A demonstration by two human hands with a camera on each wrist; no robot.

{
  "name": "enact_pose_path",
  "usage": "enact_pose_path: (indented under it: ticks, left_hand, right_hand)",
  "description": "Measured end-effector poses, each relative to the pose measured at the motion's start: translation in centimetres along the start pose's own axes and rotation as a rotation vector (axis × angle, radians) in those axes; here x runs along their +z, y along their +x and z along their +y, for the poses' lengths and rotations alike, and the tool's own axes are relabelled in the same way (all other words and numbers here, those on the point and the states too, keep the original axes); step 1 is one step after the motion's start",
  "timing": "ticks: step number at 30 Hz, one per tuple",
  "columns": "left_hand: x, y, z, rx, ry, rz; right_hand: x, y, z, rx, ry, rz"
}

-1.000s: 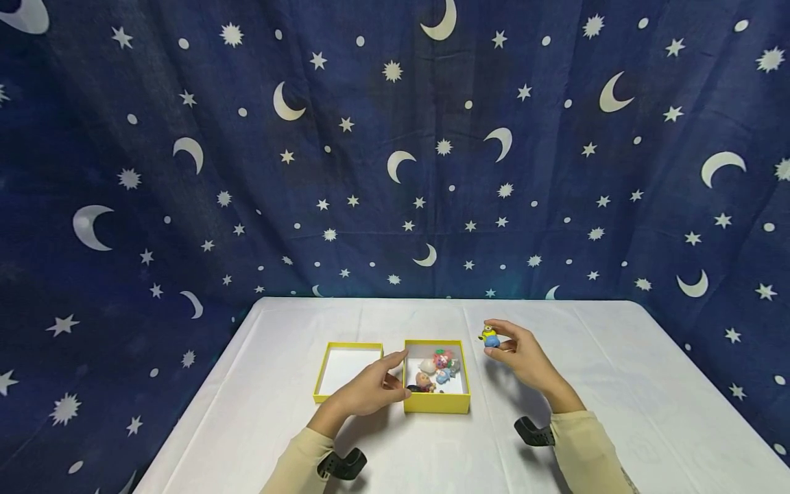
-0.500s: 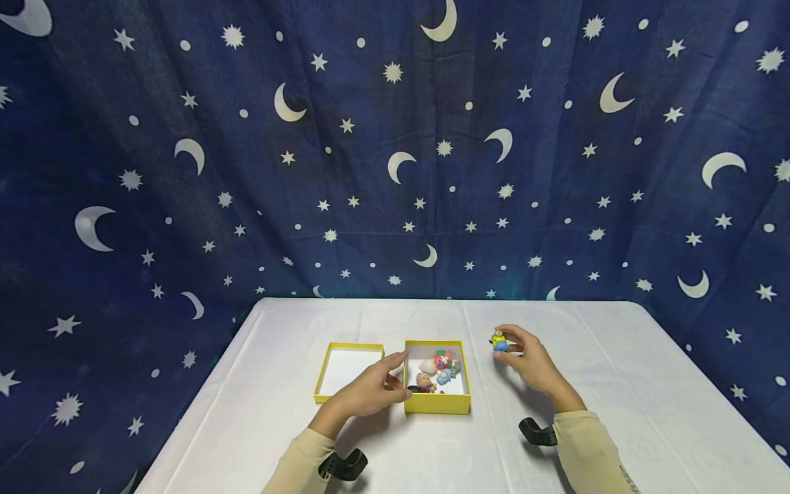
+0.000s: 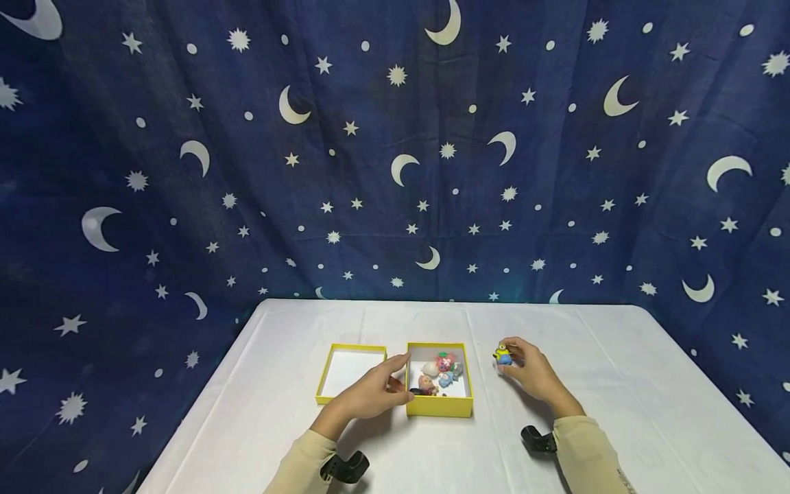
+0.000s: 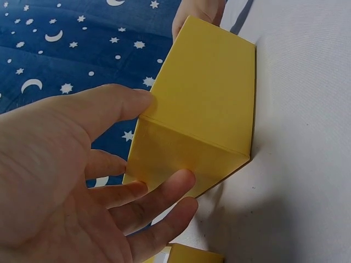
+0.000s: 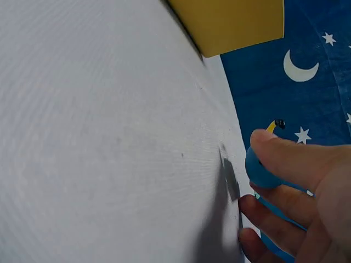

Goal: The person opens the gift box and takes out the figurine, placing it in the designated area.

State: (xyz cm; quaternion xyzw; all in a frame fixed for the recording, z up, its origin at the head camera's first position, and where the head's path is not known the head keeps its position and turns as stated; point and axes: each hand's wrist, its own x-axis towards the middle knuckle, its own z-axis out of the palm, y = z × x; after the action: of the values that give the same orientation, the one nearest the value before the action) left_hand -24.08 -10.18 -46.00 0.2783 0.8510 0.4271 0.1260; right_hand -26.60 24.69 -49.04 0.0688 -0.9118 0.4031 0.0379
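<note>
My right hand (image 3: 537, 374) pinches a small yellow-and-blue Minion toy figure (image 3: 503, 355) between thumb and fingers, to the right of the box. In the right wrist view the toy's blue body (image 5: 262, 170) shows below the thumb; whether it touches the table cannot be told. My left hand (image 3: 370, 392) touches the left side of an open yellow box (image 3: 439, 407), fingers spread. In the left wrist view its thumb is at the box's corner and its fingers lie along the yellow wall (image 4: 181, 153). Inside the box are several small toy figures, among them a pink-red one (image 3: 444, 362) and a blue one (image 3: 446, 379).
A shallow yellow-rimmed lid (image 3: 348, 367) with a white inside lies left of the box, partly behind the left hand. White cloth covers the table (image 3: 617, 391). A dark blue curtain (image 3: 370, 171) with moons and stars hangs behind it.
My right hand has carried the Minion figure a little to the right and then down toward the table. The left hand has stayed at the box.
</note>
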Motion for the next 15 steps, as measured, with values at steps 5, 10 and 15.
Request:
enact_pose_path:
  ticks: [5, 10, 15]
  left_hand:
    - [0.04, -0.09, 0.04, -0.004, -0.003, 0.006]
    - [0.13, -0.21, 0.06, -0.004, -0.014, 0.004]
    - [0.14, -0.13, 0.03, 0.001, -0.004, 0.007]
  right_hand:
    - [0.3, 0.01, 0.22, -0.013, -0.097, 0.029]
    - [0.41, -0.11, 0.31, -0.002, -0.138, 0.04]
    - [0.32, -0.16, 0.39, -0.004, -0.149, 0.047]
